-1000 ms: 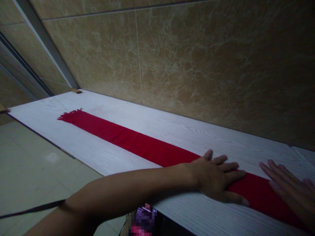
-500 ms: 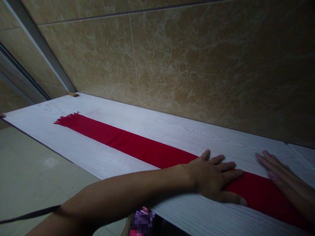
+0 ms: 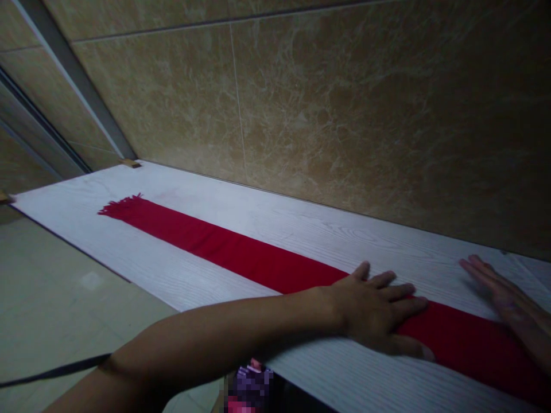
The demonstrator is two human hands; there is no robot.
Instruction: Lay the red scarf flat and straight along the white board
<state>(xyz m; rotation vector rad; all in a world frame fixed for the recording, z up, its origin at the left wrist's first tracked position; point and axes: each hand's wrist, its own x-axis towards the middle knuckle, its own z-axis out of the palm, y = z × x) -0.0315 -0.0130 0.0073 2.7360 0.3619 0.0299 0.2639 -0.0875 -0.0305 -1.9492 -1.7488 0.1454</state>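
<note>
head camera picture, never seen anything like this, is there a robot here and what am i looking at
There's no robot: these are a person's own bare hands. The only camera is worn on the head and looks forward and down, so you see roughly what the person sees.

A long strip of red cloth, with a fringe at its far end, lies stretched along a white table beside a tiled wall.

The left hand lies across the cloth, palm down with fingers spread. The right hand is at the right edge of the picture, fingers straight; whether it touches the cloth is hard to tell. Neither hand visibly grips anything.
</note>
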